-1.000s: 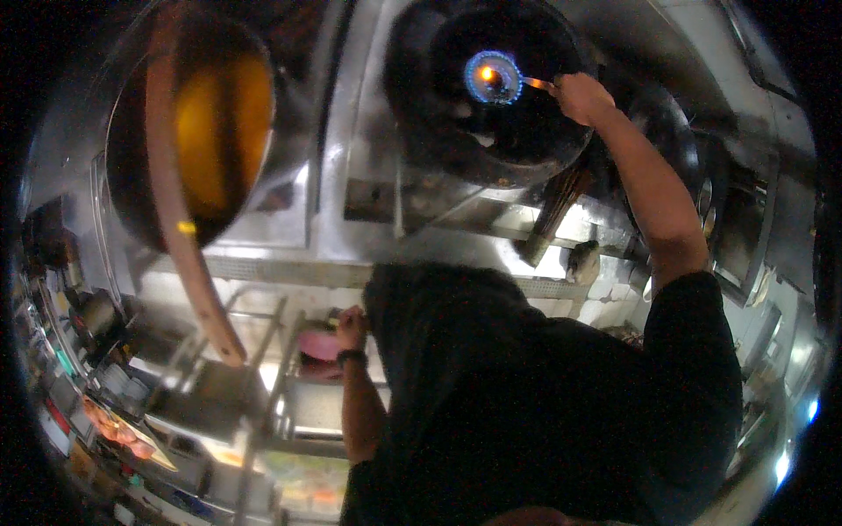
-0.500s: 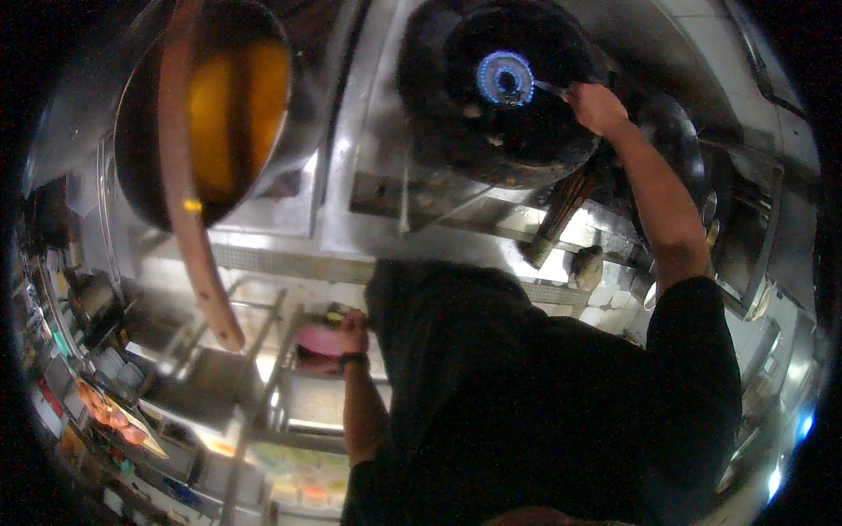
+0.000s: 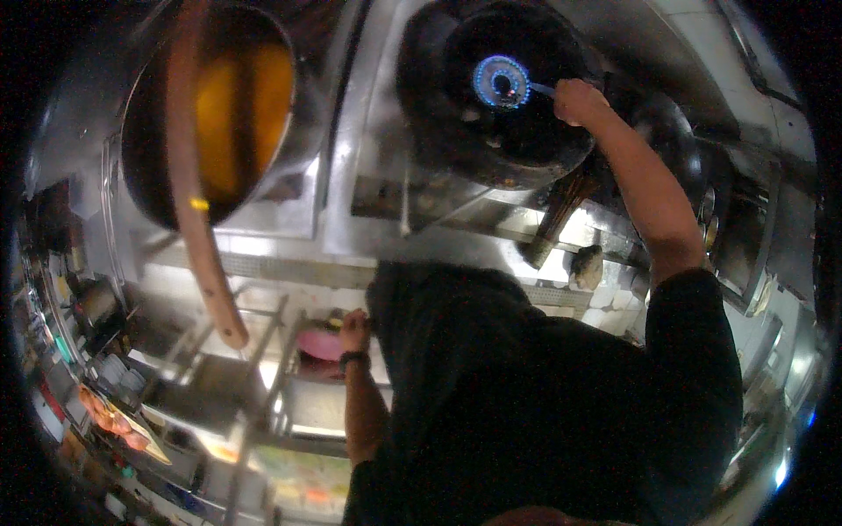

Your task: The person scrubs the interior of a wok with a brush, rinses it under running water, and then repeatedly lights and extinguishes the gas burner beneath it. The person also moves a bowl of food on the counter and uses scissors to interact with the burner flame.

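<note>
My right hand [image 3: 580,103] is closed round a thin, pale, rod-like utensil [image 3: 543,89], its kind unclear. The rod points left to the edge of a ring of blue flame [image 3: 502,82] in a blackened round gas burner [image 3: 517,162]. My left hand [image 3: 354,332] hangs low by my side, fingers curled; whether it holds the small dark thing [image 3: 335,318] at its fingertips I cannot make out. A pink basin [image 3: 319,345] is just left of that hand.
A large pot [image 3: 285,140] of orange-yellow liquid stands at the far left, crossed by a long wooden handle [image 3: 210,280]. Right of the burner are a bamboo brush [image 3: 557,228] and a dark wok [image 3: 671,140]. Metal racks [image 3: 263,351] and a board with orange-red food [image 3: 118,421] are at lower left.
My right hand and the rod have shifted slightly left over the burner. My left hand stays by the pink basin. The whole view has shifted slightly.
</note>
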### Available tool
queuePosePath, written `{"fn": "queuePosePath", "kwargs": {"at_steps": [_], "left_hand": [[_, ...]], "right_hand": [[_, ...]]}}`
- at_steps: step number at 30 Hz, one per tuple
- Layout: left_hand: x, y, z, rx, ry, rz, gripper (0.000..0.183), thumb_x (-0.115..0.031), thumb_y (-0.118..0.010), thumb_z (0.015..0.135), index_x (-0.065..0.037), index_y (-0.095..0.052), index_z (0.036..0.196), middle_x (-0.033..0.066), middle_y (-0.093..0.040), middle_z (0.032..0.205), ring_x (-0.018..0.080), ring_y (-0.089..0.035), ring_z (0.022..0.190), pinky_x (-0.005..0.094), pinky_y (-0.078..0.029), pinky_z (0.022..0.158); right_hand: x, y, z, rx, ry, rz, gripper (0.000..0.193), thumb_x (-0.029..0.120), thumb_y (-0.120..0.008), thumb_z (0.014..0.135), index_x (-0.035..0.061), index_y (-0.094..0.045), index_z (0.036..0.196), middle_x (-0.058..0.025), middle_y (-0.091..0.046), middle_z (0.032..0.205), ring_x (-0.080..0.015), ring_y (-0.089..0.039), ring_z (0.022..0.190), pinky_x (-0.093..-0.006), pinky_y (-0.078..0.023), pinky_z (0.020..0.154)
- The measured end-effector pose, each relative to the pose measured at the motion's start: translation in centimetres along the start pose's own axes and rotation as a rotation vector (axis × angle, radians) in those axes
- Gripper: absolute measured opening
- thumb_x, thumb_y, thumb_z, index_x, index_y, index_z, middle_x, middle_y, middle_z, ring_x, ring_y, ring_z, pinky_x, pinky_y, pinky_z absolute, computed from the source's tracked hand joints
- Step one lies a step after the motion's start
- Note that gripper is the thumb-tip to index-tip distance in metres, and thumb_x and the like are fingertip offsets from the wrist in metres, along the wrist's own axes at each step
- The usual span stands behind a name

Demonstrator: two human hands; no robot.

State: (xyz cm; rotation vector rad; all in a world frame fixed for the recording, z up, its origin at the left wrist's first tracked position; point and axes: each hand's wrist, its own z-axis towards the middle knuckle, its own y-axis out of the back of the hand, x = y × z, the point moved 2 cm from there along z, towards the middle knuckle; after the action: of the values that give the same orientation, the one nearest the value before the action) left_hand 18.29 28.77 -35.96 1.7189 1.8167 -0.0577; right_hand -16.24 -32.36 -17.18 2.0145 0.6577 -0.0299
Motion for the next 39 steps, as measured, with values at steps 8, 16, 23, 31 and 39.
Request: {"fn": "queuePosePath", "kwargs": {"at_steps": [8, 16, 23, 31, 39], "left_hand": [[2.3, -0.4, 0.3, -0.006, -0.001, -0.049, 0.034, -0.035, -0.062, 0.098, -0.006, -0.068, 0.116, 0.0119, -0.072, 0.113, 0.0220, -0.067, 0.105, 0.0370, -0.051, 0.094], [11.6, -1.9, 2.1, -0.085, -0.070, -0.146, 0.034, -0.034, -0.060, 0.099, -0.004, -0.071, 0.110, 0.0139, -0.074, 0.108, 0.0245, -0.068, 0.101, 0.0383, -0.052, 0.091], [9.8, -2.0, 2.4, -0.065, -0.173, -0.062, 0.036, -0.034, -0.057, 0.100, -0.005, -0.071, 0.114, 0.0140, -0.073, 0.108, 0.0289, -0.068, 0.102, 0.0396, -0.052, 0.091], [6.2, -2.0, 2.7, 0.001, -0.210, -0.100, 0.038, -0.038, -0.057, 0.099, -0.004, -0.071, 0.111, 0.0142, -0.072, 0.104, 0.0234, -0.068, 0.099, 0.0379, -0.052, 0.088], [5.0, -1.6, 1.8, -0.062, -0.169, -0.146, 0.033, -0.036, -0.060, 0.098, -0.004, -0.070, 0.105, 0.0082, -0.070, 0.095, 0.0192, -0.066, 0.088, 0.0365, -0.053, 0.081]], "right_hand": [[-2.4, -1.1, -0.3, 0.144, 0.046, 0.003, 0.034, 0.027, -0.052, 0.101, -0.0002, -0.071, 0.109, -0.0263, -0.069, 0.109, -0.0422, -0.066, 0.107, -0.0508, -0.052, 0.093], [-3.6, -1.9, 0.5, 0.070, 0.074, 0.082, 0.033, 0.027, -0.050, 0.102, 0.0019, -0.070, 0.104, -0.0245, -0.070, 0.105, -0.0426, -0.067, 0.101, -0.0522, -0.053, 0.088], [0.2, 0.3, -0.3, 0.007, 0.116, -0.178, 0.025, 0.021, -0.055, 0.099, 0.0033, -0.072, 0.102, -0.0235, -0.071, 0.101, -0.0436, -0.069, 0.095, -0.0522, -0.055, 0.084], [0.8, 3.7, -2.4, 0.208, 0.243, -0.048, 0.031, 0.026, -0.056, 0.100, -0.0020, -0.068, 0.105, -0.0231, -0.071, 0.089, -0.0367, -0.072, 0.080, -0.0487, -0.057, 0.071], [2.7, -3.3, -2.6, 0.177, 0.337, 0.392, 0.037, 0.029, -0.051, 0.104, -0.0032, -0.067, 0.096, -0.0220, -0.067, 0.079, -0.0332, -0.067, 0.061, -0.0423, -0.054, 0.058]]}}
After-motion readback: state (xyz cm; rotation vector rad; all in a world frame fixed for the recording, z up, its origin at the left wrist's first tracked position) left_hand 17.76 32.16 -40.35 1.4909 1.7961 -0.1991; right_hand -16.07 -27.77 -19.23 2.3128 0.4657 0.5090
